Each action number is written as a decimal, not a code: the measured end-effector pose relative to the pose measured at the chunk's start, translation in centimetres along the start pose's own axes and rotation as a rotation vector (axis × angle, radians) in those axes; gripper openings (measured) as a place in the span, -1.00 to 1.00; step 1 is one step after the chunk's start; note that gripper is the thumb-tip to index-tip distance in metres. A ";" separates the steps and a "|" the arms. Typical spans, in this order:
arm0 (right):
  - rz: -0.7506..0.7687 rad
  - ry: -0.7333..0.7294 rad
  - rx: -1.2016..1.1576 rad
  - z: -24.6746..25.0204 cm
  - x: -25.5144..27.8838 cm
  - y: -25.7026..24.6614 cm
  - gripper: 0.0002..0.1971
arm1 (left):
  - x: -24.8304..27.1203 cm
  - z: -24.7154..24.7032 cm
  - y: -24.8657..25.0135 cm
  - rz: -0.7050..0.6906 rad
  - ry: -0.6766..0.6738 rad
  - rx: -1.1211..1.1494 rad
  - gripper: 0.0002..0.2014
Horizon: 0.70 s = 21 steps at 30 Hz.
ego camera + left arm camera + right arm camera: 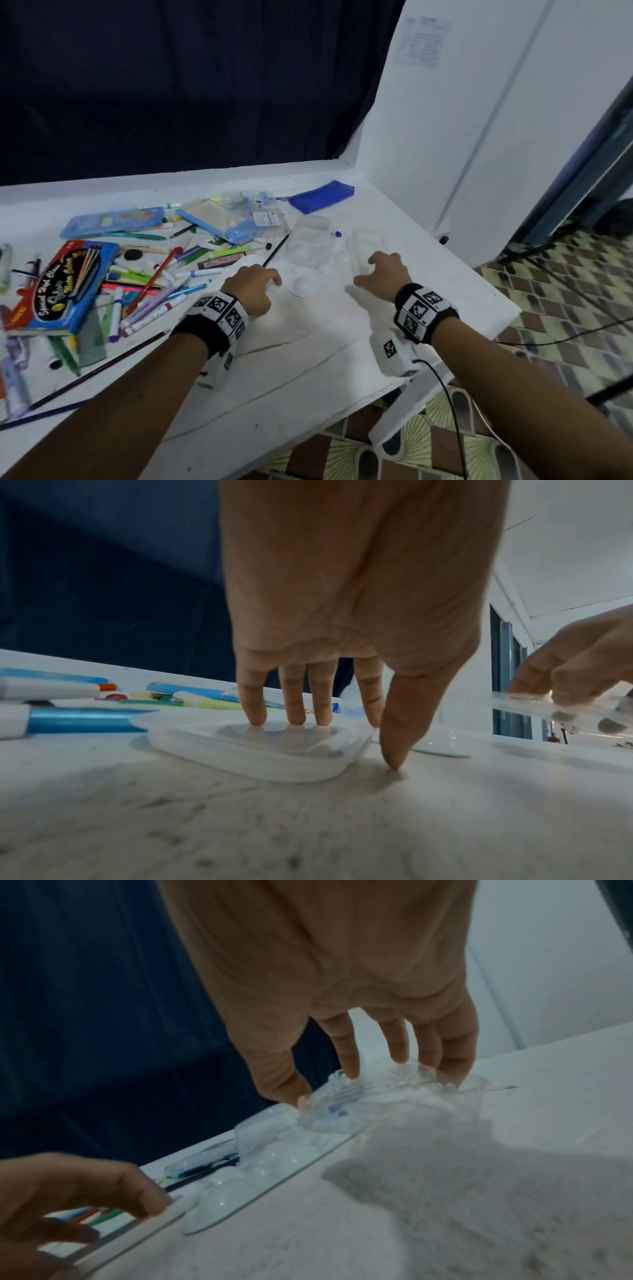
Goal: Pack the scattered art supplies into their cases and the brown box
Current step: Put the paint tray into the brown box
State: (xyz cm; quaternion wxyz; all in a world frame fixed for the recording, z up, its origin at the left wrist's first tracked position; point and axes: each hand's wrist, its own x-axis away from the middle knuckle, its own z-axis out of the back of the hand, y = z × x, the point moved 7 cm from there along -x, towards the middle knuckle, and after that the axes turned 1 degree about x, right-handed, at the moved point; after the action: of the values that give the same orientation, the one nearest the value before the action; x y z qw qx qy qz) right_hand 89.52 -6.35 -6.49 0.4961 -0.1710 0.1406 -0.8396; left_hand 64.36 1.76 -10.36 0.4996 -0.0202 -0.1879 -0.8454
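A clear plastic blister case (308, 246) lies open in two halves on the white table (308, 359). My left hand (270, 279) presses straight fingers (291, 712) down on the near left half (253, 748), and the thumb tip touches the table. My right hand (373, 270) grips the right half (394, 1104), thumb and curled fingers pinching its rim and lifting it slightly. Scattered markers and pencils (164, 284) lie in a pile to the left. No brown box is in view.
A red and blue colour pencil box (58, 287), a light blue pencil case (113, 221) and a dark blue pouch (322, 197) lie on the table. A long thin brush (99, 368) lies near my left forearm. The table's edge (479, 308) runs close behind my right wrist.
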 end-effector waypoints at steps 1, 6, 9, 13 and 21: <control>0.047 0.015 -0.042 0.3 0.2 -0.6 -0.40 | 0.0 0.1 -0.1 -0.016 0.003 0.025 -0.51; 0.434 -0.100 0.006 -0.7 2.7 -5.8 -0.37 | 0.7 2.2 -1.8 -0.053 0.170 0.303 -0.68; 0.619 -0.263 0.174 -3.2 4.5 -8.2 -0.36 | 2.1 4.1 -4.6 -0.001 0.323 0.475 -0.66; 0.771 -0.383 0.211 -5.7 5.8 -10.3 -0.39 | 5.1 5.8 -6.4 -0.026 0.394 0.444 -0.49; 1.071 -0.547 0.290 -9.8 8.8 -12.3 -0.37 | 10.2 2.8 -10.0 0.144 0.170 0.557 -0.61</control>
State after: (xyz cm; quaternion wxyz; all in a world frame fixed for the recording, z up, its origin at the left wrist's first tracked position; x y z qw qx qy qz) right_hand 71.78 -7.68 -9.09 0.8850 -0.2165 -0.0409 -0.4101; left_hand 50.33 -1.51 -8.44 0.5586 0.1753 -0.3682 -0.7223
